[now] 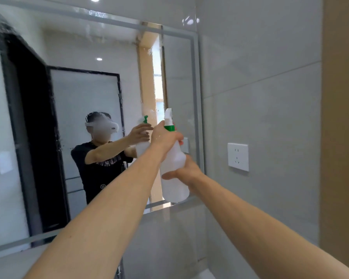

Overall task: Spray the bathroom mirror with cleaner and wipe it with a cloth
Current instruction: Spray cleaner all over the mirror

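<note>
A large framed mirror (85, 93) fills the wall ahead; its glass looks misted and streaked along the top and left. I hold a translucent white spray bottle (174, 172) with a green collar and white nozzle up in front of the mirror's right part, nozzle towards the glass. My left hand (165, 137) grips the bottle's neck at the trigger. My right hand (186, 172) wraps round the bottle's body from the right side. No cloth is in view.
A white wall socket (238, 157) sits on the grey tiled wall right of the mirror. A beige wooden panel (340, 117) runs down the far right edge. The mirror reflects a person, a dark doorway and a frosted door.
</note>
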`<action>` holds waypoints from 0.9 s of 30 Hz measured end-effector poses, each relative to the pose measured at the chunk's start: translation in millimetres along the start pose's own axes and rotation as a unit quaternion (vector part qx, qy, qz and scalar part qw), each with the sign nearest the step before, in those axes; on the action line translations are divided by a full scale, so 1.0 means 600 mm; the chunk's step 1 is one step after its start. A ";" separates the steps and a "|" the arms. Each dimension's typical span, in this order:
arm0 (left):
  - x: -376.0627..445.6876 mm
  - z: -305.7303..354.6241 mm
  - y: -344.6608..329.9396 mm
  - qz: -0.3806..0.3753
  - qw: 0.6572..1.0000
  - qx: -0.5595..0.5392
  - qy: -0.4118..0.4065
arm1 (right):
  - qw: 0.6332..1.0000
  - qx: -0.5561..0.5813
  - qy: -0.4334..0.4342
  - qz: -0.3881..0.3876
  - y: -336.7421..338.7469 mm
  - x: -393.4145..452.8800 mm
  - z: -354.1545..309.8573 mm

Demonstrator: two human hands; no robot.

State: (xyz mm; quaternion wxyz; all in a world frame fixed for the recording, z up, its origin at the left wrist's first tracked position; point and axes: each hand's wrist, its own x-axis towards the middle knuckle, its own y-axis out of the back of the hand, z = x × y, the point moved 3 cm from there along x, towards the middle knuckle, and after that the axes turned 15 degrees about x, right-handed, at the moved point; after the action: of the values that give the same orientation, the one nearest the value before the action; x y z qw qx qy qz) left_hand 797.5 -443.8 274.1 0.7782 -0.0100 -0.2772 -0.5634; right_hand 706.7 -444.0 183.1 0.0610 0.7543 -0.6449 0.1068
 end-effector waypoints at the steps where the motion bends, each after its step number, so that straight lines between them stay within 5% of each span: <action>1: 0.001 0.000 -0.011 -0.008 1.000 0.003 0.001 | 1.000 -0.002 0.000 0.005 0.011 -0.002 0.001; 27: -0.092 -0.183 -0.108 -0.031 0.995 0.074 0.061 | 0.996 -0.004 -0.090 0.016 0.055 -0.074 0.214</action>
State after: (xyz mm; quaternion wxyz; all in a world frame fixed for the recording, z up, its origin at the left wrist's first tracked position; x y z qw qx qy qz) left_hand 774.8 -455.4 137.9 0.7745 0.0910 -0.2703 -0.5646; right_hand 678.5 -436.3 46.8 0.0039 0.7503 -0.6601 0.0364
